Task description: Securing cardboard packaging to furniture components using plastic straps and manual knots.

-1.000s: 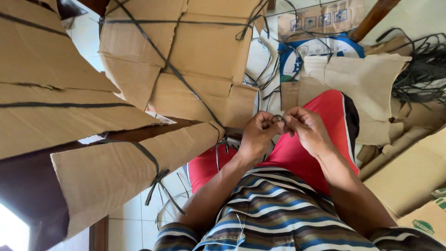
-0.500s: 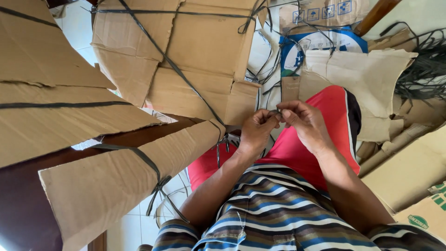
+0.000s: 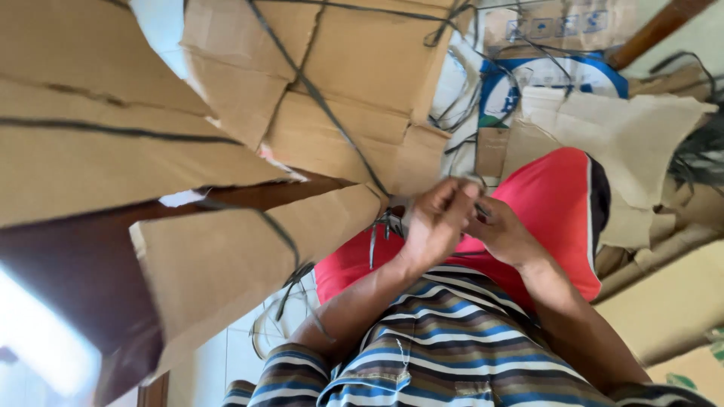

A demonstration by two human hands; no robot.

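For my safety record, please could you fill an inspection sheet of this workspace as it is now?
Surface: pale tiled floor, partly visible.
Job's things: thin black plastic strap at the fingertips; flattened brown cardboard bundles tied with straps.
Clutter: loose cardboard pieces, blue-and-white printed box.
Grippers: left hand pinches the strap; right hand touches it, grip unclear.
Cables: loose black straps in a tangle.
Surroundings: dark wooden post.

Strapped cardboard bundle (image 3: 332,98) crowds in just left of the hands; loose black straps (image 3: 460,105) dangle beside it; only open passage is over the red shorts (image 3: 550,203)
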